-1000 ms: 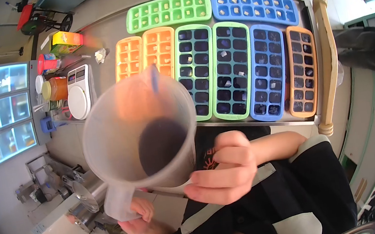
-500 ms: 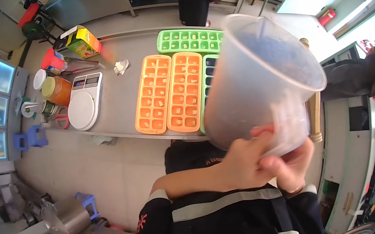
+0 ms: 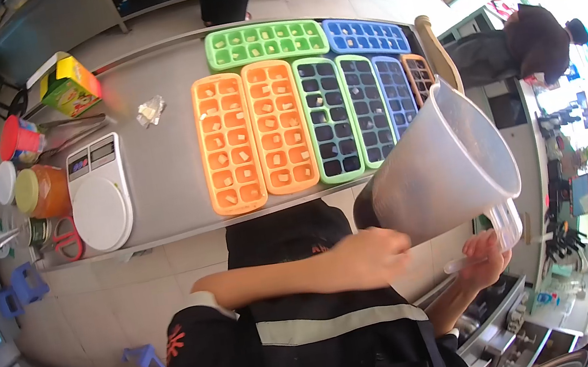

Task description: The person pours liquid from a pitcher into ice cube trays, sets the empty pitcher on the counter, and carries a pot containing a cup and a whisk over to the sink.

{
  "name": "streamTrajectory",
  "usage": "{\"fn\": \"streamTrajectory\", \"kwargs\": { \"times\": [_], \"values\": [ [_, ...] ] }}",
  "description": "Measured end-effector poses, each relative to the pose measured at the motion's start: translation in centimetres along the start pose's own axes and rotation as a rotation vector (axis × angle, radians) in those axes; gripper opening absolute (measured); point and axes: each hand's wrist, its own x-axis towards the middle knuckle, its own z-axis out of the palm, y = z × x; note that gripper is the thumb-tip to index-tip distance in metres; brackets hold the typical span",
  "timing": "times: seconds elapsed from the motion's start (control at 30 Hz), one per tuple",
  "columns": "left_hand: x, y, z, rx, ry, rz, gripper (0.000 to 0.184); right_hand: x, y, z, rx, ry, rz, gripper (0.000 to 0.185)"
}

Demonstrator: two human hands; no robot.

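My right hand [image 3: 481,260] grips the handle of a large translucent measuring jug [image 3: 434,169]. The jug leans with its mouth up and to the right; dark liquid shows in its base. My left hand [image 3: 371,257] is closed beside the jug's base, and whatever its fingers may hold is hidden. Two orange ice cube trays [image 3: 228,144] with small pale cubes in their cells stand left of the jug. Beside them, two green-rimmed trays [image 3: 330,118] hold dark liquid. A narrow blue tray [image 3: 396,94] and an orange-brown tray [image 3: 419,78] follow, partly behind the jug.
A light green tray [image 3: 265,43] and a blue tray [image 3: 365,37] line the far table edge. To the left are a white scale [image 3: 100,195], crumpled foil [image 3: 151,111], jars [image 3: 41,191], red-handled scissors [image 3: 68,241] and a yellow-green box [image 3: 69,84]. People stand beyond the table and at right.
The jug has moved right and down, uncovering more trays. My left hand has come away from the handle to the jug's base, while my right hand stays on the handle. The view has shifted.
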Motion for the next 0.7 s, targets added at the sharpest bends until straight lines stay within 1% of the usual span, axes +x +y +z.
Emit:
{"fn": "streamTrajectory", "kwargs": {
  "times": [0.07, 0.13, 0.2, 0.23, 0.37, 0.4, 0.47, 0.53, 0.57, 0.63, 0.67, 0.7],
  "values": [
    [-1.9, -2.6, -1.9, -0.525, -0.146, -0.45, 0.026, -1.5, -0.2, -1.0, -0.003, 0.061, 0.008, 0.012],
    [-3.5, -5.4, -2.2, -0.853, 0.112, -0.704, 0.026, -2.5, -0.4, -2.1, 0.019, 0.025, -0.056, 0.011],
    [-3.7, -7.0, -1.5, -1.052, 0.443, -0.783, 0.033, -3.3, -0.7, -2.7, -0.027, 0.048, -0.042, 0.011],
    [-3.5, -7.7, -1.2, -1.043, 0.531, -0.74, 0.037, -3.4, -0.8, -2.8, -0.048, 0.058, -0.057, 0.011],
    [-2.3, -9.1, -0.4, -1.118, 0.594, -0.725, 0.039, -2.9, -1.1, -3.5, -0.075, 0.045, -0.063, 0.012],
    [-2.0, -9.7, -0.2, -1.124, 0.613, -0.724, 0.035, -2.9, -1.0, -3.8, -0.076, 0.045, -0.061, 0.012],
    [-1.1, -10.1, -0.1, -1.131, 0.635, -0.727, 0.033, -2.8, -0.6, -4.4, -0.063, 0.125, -0.082, 0.014],
    [-0.2, -10.3, -0.4, -1.095, 0.562, -0.827, 0.027, -2.7, -0.2, -4.6, -0.051, 0.124, -0.081, 0.014],
    [0.1, -10.4, -0.5, -1.095, 0.564, -0.831, 0.027, -2.6, 0.0, -4.7, -0.041, 0.124, -0.081, 0.014],
    [0.5, -10.3, -0.8, -1.049, 0.508, -0.91, 0.024, -2.5, 0.4, -4.9, -0.022, 0.139, -0.067, 0.014],
    [0.9, -10.3, -0.9, -1.05, 0.511, -0.914, 0.024, -2.4, 0.5, -5.1, -0.007, 0.153, -0.057, 0.013],
    [1.3, -10.3, -1.0, -1.062, 0.516, -0.967, 0.024, -2.3, 0.6, -5.2, -0.007, 0.152, -0.051, 0.013]
  ]
}}
